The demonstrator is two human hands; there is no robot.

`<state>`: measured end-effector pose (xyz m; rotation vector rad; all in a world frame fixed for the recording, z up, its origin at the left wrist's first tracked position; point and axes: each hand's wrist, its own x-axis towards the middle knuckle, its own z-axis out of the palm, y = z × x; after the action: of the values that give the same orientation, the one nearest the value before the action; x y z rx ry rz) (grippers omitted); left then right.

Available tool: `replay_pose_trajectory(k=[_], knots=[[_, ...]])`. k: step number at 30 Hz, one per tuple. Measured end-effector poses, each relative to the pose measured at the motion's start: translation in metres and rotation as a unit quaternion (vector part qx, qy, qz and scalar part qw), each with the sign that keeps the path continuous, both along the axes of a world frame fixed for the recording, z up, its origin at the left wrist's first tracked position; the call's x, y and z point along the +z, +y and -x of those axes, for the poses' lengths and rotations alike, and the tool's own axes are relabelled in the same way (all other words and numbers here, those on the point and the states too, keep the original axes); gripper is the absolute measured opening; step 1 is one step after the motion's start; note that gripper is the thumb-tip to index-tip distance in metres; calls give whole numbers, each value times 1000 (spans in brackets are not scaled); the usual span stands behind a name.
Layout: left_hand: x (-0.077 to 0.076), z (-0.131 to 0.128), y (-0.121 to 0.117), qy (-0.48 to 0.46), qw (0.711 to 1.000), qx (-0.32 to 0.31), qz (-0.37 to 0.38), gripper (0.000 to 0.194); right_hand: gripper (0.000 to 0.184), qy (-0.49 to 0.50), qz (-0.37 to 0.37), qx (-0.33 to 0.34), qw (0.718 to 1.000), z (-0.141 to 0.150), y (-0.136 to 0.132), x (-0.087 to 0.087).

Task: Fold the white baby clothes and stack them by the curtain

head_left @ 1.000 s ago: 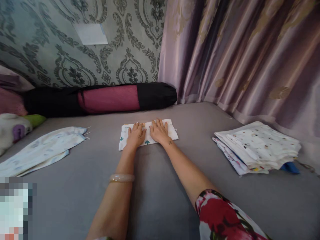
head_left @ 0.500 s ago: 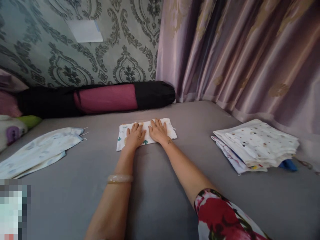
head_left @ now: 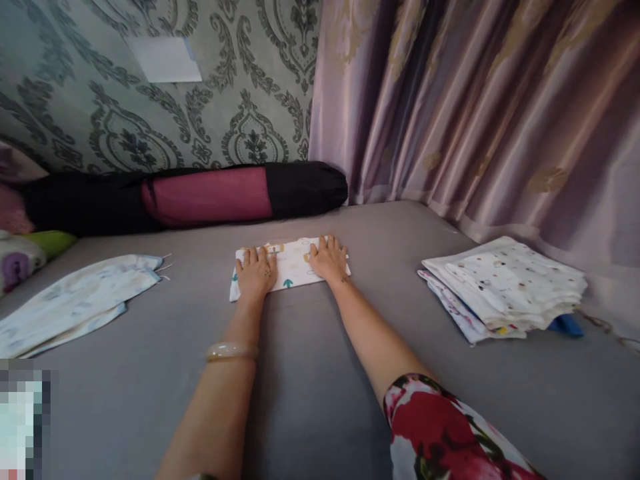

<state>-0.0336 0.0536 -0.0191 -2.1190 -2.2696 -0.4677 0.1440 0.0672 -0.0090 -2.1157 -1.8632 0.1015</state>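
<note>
A white printed cloth (head_left: 291,267), folded into a flat rectangle, lies on the grey bed sheet (head_left: 310,373) in front of me. My left hand (head_left: 257,272) rests palm down on its left part, fingers stretched out. On the right part lies my right hand (head_left: 329,259), also flat with its fingers spread. Between the two hands the cloth's print shows, with a green plant shape at the near edge. A pale bangle (head_left: 232,351) circles my left forearm.
To the right sits a stack of folded printed cloths (head_left: 515,283), with a blue item (head_left: 567,325) beside it. A pale cloth with ties (head_left: 85,300) lies at the left. Along the wall runs a long black and maroon bag (head_left: 210,195). Curtains (head_left: 450,107) hang at the right.
My hands have slid apart over the cloth, the left one leftward and the right one rightward. More of the cloth's middle shows. The view has shifted slightly.
</note>
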Motion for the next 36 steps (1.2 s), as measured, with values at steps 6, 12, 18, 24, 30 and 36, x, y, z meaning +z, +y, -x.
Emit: replay_pose_trajectory(k=[6, 12, 18, 24, 30, 36], knots=[[2, -3, -2, 1, 1000, 13, -5, 60, 58, 0, -11, -1, 1000, 0, 2, -2], [3, -4, -3, 21, 1000, 7, -12, 57, 58, 4, -6, -2, 1000, 1, 0, 1], [0, -3, -1, 29, 999, 7, -16, 56, 59, 10, -8, -2, 1000, 1, -2, 2], [4, -5, -3, 9, 1000, 11, -4, 55, 57, 10, -23, -8, 1000, 1, -3, 0], [6, -5, -2, 22, 1000, 9, 14, 55, 57, 3, -19, 0, 1000, 0, -2, 2], [18, 2, 3, 80, 996, -38, 13, 50, 46, -17, 16, 28, 999, -7, 14, 11]])
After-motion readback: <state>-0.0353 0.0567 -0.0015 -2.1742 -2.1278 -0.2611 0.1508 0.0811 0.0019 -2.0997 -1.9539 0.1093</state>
